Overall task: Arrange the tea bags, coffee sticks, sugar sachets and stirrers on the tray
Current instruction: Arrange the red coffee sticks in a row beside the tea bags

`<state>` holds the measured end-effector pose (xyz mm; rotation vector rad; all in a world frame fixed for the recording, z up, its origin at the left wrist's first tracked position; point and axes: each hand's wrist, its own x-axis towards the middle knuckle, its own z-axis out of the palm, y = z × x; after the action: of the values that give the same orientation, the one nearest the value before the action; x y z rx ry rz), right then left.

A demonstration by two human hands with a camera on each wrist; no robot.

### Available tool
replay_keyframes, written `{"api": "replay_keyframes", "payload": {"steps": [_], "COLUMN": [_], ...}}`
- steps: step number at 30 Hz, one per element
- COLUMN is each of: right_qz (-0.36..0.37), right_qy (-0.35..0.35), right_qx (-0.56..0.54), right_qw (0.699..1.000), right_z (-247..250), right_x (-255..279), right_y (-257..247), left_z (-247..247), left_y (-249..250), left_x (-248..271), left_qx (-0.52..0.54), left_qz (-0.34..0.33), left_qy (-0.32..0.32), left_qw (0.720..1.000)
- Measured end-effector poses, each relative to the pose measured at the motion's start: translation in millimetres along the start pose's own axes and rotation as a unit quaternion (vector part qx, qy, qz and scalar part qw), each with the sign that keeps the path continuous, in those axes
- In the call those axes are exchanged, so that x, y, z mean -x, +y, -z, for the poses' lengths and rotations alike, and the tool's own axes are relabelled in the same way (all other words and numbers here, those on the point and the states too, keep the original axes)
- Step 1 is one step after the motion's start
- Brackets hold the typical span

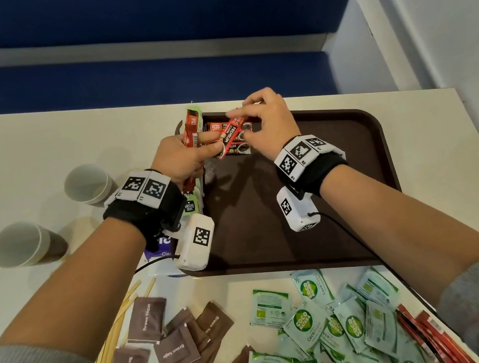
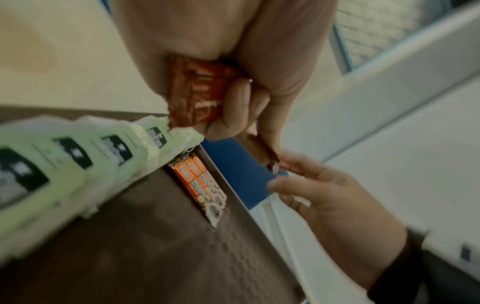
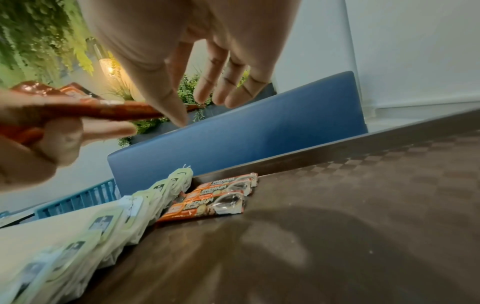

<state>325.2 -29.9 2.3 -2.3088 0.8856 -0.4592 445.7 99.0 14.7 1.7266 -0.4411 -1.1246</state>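
Coffee sticks (image 1: 191,127) are gripped in my left hand (image 1: 183,159) above the brown tray (image 1: 355,162); my right hand (image 1: 273,125) pinches one stick (image 1: 232,136) from them, while three sticks (image 3: 215,197) lie in the tray's far corner beside the tea bags (image 3: 145,203).

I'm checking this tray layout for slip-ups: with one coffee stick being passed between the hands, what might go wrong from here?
1. The left hand grips a bundle of coffee sticks while the right hand pinches one stick; pulling it may drag others loose.
2. That bundle hangs right over the row of tea bags standing along the tray edge; a dropped stick or a low hand could topple them.
3. The three laid sticks lie close below, so setting the next one down may knock them askew.
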Motion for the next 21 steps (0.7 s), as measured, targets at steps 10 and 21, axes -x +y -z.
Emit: {"api": "replay_keyframes", "payload": {"steps": [10, 21], "right_qz": [-0.171, -0.099], "right_qy": [-0.062, -0.184], "right_qx": [-0.225, -0.179], "right_qw": [0.957, 0.961], "right_z": [3, 5], "right_x": [0, -3], "right_y": [-3, -16], "left_z": [-2, -8], "left_y": [-4, 6], "left_x": [1, 1], "left_qx": [-0.098, -0.142], "left_qz": [-0.043, -0.140], "left_qy": [0.012, 0.022], "left_qw": [0.994, 0.980]}}
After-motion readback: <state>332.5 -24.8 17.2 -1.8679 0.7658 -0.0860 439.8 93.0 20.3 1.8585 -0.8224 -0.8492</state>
